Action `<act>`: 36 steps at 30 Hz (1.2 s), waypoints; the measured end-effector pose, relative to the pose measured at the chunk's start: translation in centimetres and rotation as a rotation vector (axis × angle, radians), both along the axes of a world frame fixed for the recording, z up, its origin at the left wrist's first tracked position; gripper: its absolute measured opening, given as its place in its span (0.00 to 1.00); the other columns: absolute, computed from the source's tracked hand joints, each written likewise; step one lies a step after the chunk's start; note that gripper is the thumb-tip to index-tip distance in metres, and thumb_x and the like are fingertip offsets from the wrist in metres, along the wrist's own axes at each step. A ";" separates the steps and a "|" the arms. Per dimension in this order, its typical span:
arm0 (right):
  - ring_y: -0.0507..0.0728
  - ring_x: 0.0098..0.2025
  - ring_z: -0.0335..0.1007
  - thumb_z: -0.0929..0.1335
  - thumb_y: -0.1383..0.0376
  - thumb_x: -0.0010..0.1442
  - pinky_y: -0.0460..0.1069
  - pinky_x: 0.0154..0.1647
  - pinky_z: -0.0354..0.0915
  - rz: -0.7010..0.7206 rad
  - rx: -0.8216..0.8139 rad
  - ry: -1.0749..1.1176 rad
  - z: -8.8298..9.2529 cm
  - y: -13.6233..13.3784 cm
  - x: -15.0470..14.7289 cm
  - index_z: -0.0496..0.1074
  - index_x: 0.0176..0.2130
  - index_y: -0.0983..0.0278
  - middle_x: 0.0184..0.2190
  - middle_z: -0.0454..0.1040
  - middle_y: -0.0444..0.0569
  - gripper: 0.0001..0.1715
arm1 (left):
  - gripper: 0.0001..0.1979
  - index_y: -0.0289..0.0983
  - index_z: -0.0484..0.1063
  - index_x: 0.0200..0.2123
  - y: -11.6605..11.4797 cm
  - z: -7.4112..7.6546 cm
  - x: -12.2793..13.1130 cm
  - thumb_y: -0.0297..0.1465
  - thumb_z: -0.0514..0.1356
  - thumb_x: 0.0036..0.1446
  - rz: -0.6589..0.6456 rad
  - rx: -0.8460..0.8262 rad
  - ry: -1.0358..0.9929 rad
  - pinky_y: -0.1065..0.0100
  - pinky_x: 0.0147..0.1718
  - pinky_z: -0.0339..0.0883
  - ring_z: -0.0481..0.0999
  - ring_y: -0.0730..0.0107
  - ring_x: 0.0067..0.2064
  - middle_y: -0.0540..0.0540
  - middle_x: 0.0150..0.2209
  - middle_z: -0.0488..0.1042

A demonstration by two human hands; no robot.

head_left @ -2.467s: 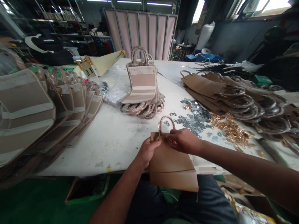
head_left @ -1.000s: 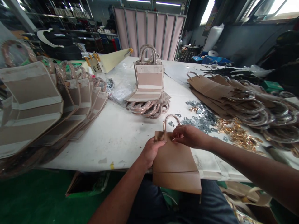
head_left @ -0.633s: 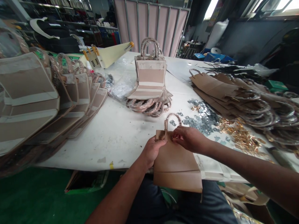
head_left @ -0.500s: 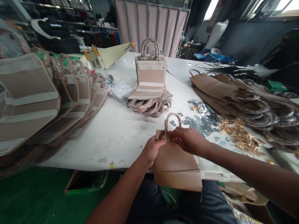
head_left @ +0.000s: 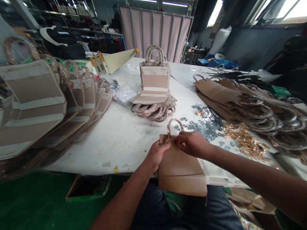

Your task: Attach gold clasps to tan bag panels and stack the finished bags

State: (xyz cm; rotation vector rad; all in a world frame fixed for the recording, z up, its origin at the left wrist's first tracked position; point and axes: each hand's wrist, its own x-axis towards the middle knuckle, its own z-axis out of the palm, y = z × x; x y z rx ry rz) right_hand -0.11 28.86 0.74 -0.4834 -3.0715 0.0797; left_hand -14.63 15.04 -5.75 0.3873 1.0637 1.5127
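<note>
White bench (head_left: 124, 147) under strip lights, busy workshop all round, and straight to the action at its near edge! Brown bag panel (head_left: 182, 169) right in the middle, sloping down over that edge above a pair of dark trousers (head_left: 153, 207). Up from its top end arches a handle (head_left: 176, 121), wrapped in clear plastic. Left hand (head_left: 157, 155) is clamped on the panel's top left corner, thumb on top, close by the handle's left foot. Over on the other side, right hand (head_left: 192, 142) has its fingers bunched at the panel's top, near the handle's right foot; what they grip, if anything, is hidden, so I cannot tell.

Just beyond that wrist, a scatter of grey metal plates (head_left: 208, 123), and next to it a glittering heap of gold-coloured fittings (head_left: 244, 140). Behind those, brown bags (head_left: 216, 92) lie stacked, handles overlapping. Centre bench, beige bag pieces (head_left: 155, 80) in a pile, one standing up at the front, with crumpled clear plastic (head_left: 124, 94) beside them; far left, more beige panels (head_left: 35, 105) lean in a row. At the back, a pink screen (head_left: 155, 33) in a metal frame!
</note>
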 end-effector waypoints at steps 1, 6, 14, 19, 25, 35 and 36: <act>0.53 0.31 0.71 0.68 0.68 0.66 0.48 0.30 0.52 -0.003 -0.010 0.013 -0.1 0.0 0.0 0.79 0.36 0.62 0.34 0.78 0.46 0.09 | 0.17 0.33 0.80 0.41 0.0 -0.1 -0.1 0.35 0.71 0.50 -0.003 0.007 0.002 0.64 0.39 0.71 0.82 0.58 0.36 0.41 0.35 0.83; 0.52 0.30 0.71 0.68 0.68 0.64 0.48 0.30 0.52 -0.055 -0.017 0.061 -0.3 -0.3 0.0 0.80 0.36 0.63 0.34 0.78 0.46 0.08 | 0.15 0.33 0.80 0.42 0.2 -0.6 -0.3 0.35 0.71 0.51 -0.010 0.028 0.008 0.64 0.39 0.71 0.82 0.58 0.36 0.42 0.35 0.83; 0.52 0.30 0.72 0.69 0.68 0.62 0.47 0.30 0.53 -0.073 -0.033 0.168 -1.7 -0.4 0.1 0.78 0.34 0.63 0.33 0.78 0.46 0.06 | 0.15 0.32 0.79 0.40 0.2 -0.3 -0.2 0.35 0.71 0.49 -0.007 0.014 -0.021 0.64 0.37 0.72 0.81 0.60 0.33 0.42 0.33 0.82; 0.52 0.30 0.70 0.69 0.68 0.64 0.47 0.30 0.53 -0.078 -0.015 0.132 -1.7 -0.6 0.1 0.77 0.33 0.63 0.33 0.76 0.47 0.08 | 0.16 0.32 0.79 0.41 0.1 -0.5 -0.2 0.33 0.70 0.49 0.007 0.021 -0.022 0.64 0.37 0.72 0.81 0.59 0.33 0.42 0.33 0.82; 0.54 0.35 0.73 0.68 0.71 0.68 0.46 0.36 0.60 0.069 -0.227 0.036 0.2 0.3 0.6 0.80 0.37 0.63 0.36 0.76 0.48 0.10 | 0.16 0.32 0.79 0.43 -0.3 -0.2 0.1 0.34 0.69 0.53 -0.004 0.036 0.043 0.63 0.40 0.72 0.82 0.59 0.35 0.42 0.35 0.83; 0.52 0.32 0.70 0.71 0.72 0.65 0.46 0.33 0.56 0.007 -0.198 0.040 0.0 0.1 -0.1 0.79 0.36 0.61 0.32 0.74 0.44 0.07 | 0.15 0.33 0.79 0.42 -0.2 -0.2 0.0 0.34 0.69 0.52 -0.004 0.014 0.066 0.65 0.40 0.72 0.82 0.59 0.37 0.43 0.36 0.83; 0.53 0.32 0.70 0.71 0.71 0.66 0.46 0.32 0.56 0.006 -0.177 0.024 0.0 -0.1 -0.3 0.79 0.38 0.60 0.33 0.74 0.44 0.07 | 0.15 0.33 0.80 0.42 -0.1 -0.2 0.0 0.34 0.68 0.52 0.000 0.015 0.069 0.65 0.40 0.71 0.82 0.60 0.38 0.43 0.36 0.83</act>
